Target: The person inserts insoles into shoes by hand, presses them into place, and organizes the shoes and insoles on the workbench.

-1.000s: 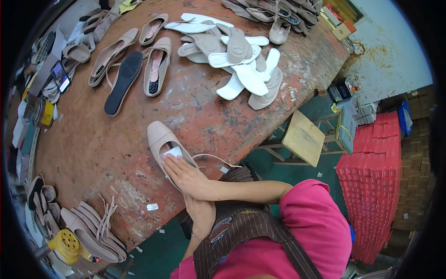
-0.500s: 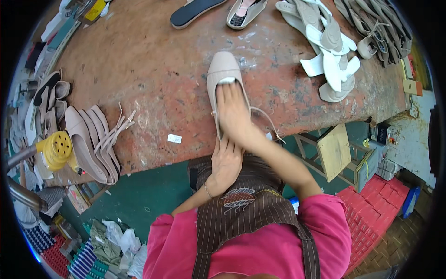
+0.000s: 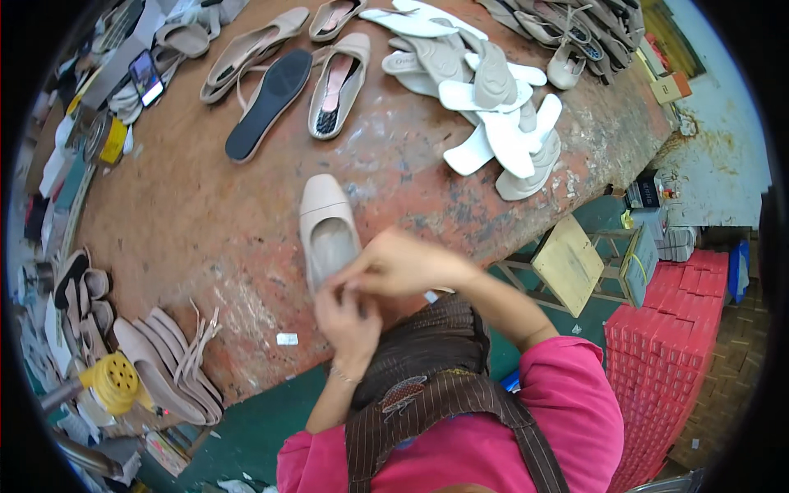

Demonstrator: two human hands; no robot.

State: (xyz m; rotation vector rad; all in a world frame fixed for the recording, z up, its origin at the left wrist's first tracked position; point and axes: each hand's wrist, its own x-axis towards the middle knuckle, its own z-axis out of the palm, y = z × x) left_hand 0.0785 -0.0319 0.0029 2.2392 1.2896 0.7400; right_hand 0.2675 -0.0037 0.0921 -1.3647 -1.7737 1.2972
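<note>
A beige flat shoe (image 3: 325, 222) lies on the worn brown table (image 3: 181, 222), toe pointing away from me. My right hand (image 3: 403, 264) reaches across and grips the heel end of this shoe. Just below it, my left hand (image 3: 349, 322) pinches at the same heel edge, fingers closed on it. The heel itself is hidden under both hands. I wear a pink top and a brown striped apron.
Beige shoes and a black sole (image 3: 269, 100) lie further back, beside a heap of white insoles (image 3: 493, 107). Beige uppers (image 3: 168, 366) and a yellow tool (image 3: 111, 382) sit at the left front edge. A wooden stool (image 3: 571, 263) and red crates (image 3: 682, 345) stand to the right.
The view has swung, so the table sits differently in the picture. Both hands stay on the beige shoe's heel; the right hand has lifted from lying flat inside the shoe to pinching its back edge.
</note>
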